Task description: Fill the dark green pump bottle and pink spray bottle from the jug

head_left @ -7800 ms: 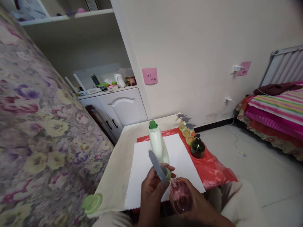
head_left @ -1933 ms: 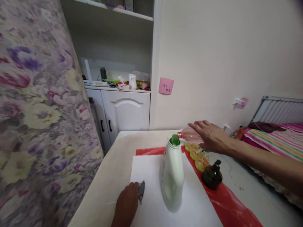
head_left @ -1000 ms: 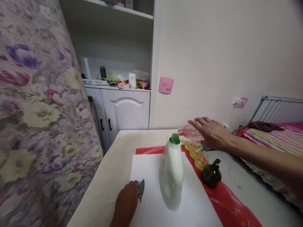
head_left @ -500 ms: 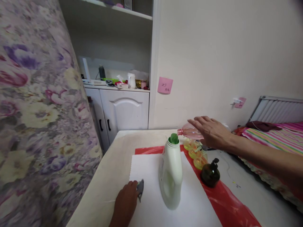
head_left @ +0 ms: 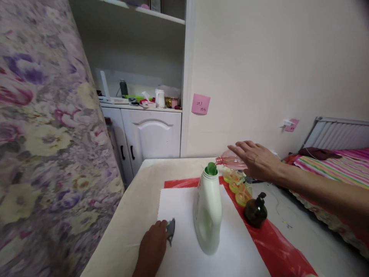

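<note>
Student: Starting at the left, what is shown?

Teacher: A floral curtain [head_left: 52, 146] fills the left side. At lower centre-left, the left hand [head_left: 152, 246] is over the table [head_left: 129, 215], its fingers curled around a grey spray head [head_left: 171, 230]; the thumb is hidden.

Student: And just right of it?

Teacher: A pale green jug [head_left: 210, 215], upright on white paper [head_left: 183, 204]. It is uncapped, with a green spout [head_left: 211, 168] in its mouth, and neither hand supports it.

Student: Which step is in hand?

Teacher: Judging by the pose, pouring into the jug. Right of the spout, at centre-right, the pink bottle [head_left: 227, 161] is tipped almost level, its mouth toward the jug. Whether the two touch cannot be told; no stream can be made out.

Student: What does the next move call for?

Teacher: Probably a steady tilt with the mouth over the opening, then a turn upright clear of the spout. A knock could tip the jug.

Student: How is the bottle held?

Teacher: The right hand [head_left: 256, 159], entering from the right edge, grips it, fingers stretched along the upper side; the thumb is not visible.

Student: And farther right?

Teacher: Below that hand stand yellow bottles [head_left: 243, 196], then a dark bottle [head_left: 255, 213] on a red sheet [head_left: 285, 246]. A bed [head_left: 337, 167] lies at the right edge.
</note>
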